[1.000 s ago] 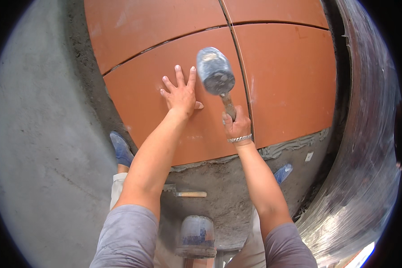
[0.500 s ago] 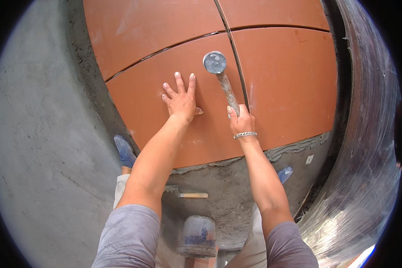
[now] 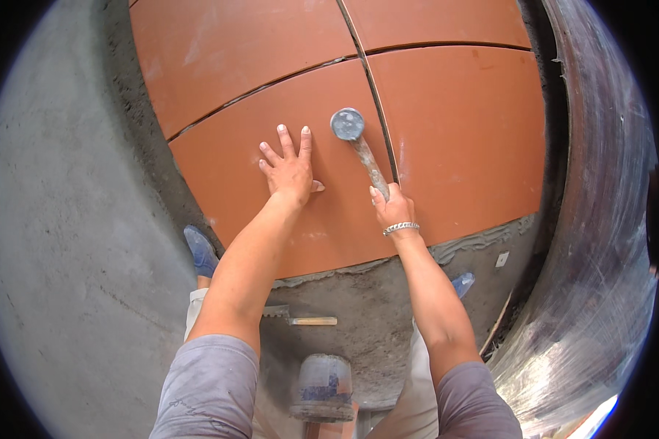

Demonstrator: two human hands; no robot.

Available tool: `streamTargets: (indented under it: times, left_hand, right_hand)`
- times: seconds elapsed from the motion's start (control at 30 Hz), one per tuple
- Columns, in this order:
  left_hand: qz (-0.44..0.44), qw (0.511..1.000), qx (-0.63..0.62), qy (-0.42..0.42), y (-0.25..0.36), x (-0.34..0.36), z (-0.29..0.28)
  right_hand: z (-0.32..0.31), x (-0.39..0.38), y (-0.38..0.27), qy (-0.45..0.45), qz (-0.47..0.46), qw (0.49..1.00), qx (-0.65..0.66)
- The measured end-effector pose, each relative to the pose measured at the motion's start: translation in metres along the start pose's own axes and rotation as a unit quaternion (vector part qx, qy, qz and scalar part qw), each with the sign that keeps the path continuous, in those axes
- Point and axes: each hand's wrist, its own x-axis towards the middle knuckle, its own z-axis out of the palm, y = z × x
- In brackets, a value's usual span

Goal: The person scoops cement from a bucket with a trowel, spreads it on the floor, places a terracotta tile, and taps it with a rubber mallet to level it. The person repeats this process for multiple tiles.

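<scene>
Mallet (image 3: 347,124) and bare palm share the near left orange tile (image 3: 337,227) in my head view; I have the right hand (image 3: 395,207) wrapped around the mallet's handle near its lower end, a chain bracelet (image 3: 401,228) at the wrist; the round grey head shows end-on over that tile, just left of the joint beside the near right tile (image 3: 468,139), and from up here I cannot tell whether it touches the surface; the left hand (image 3: 289,175) lies flat on the same tile, fingers spread and thumb out to the side, holding nothing, left of the mallet and apart from the right hand; beyond a dark cross joint I see two more orange tiles, the far left tile (image 3: 241,51) and the far right tile (image 3: 439,22); rough grey mortar (image 3: 476,245) edges the near side; closer in, a notched trowel (image 3: 313,320) with a pale handle lies on the ground, and a stained bucket (image 3: 324,388) stands between the person's legs; a blue shoe (image 3: 200,251) shows at left.
</scene>
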Motion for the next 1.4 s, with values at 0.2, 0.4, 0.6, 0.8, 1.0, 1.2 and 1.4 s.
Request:
streamTargets:
  times: [0.2,0.4,0.6,0.8,1.0,1.2,1.4]
  left_hand:
    - [0.008,1.0,-0.005,0.008,-0.001,0.002,0.005]
    - [0.004,1.0,-0.003,0.008,-0.001,0.003,0.006]
    - [0.008,1.0,0.003,0.012,-0.001,0.003,0.006]
    - [0.01,1.0,0.001,0.009,-0.001,0.002,0.004]
    - [0.007,1.0,-0.005,0.0,0.001,0.001,0.001]
    - [0.006,1.0,0.004,-0.005,0.0,0.001,0.001]
    - [0.003,1.0,0.0,-0.016,0.001,0.001,-0.001]
  right_hand:
    - [0.005,-0.002,0.006,-0.002,-0.003,1.0,0.015]
    - [-0.004,-0.004,0.011,0.011,-0.036,0.998,0.051]
    - [-0.01,-0.012,0.018,-0.025,0.005,1.0,0.0]
    - [-0.009,-0.021,0.023,-0.021,-0.012,1.0,-0.014]
    - [-0.007,-0.032,0.026,0.004,-0.06,0.998,0.016]
    - [-0.008,-0.035,0.026,-0.03,0.001,1.0,0.009]
    - [-0.016,-0.039,0.029,-0.06,0.043,0.997,-0.031]
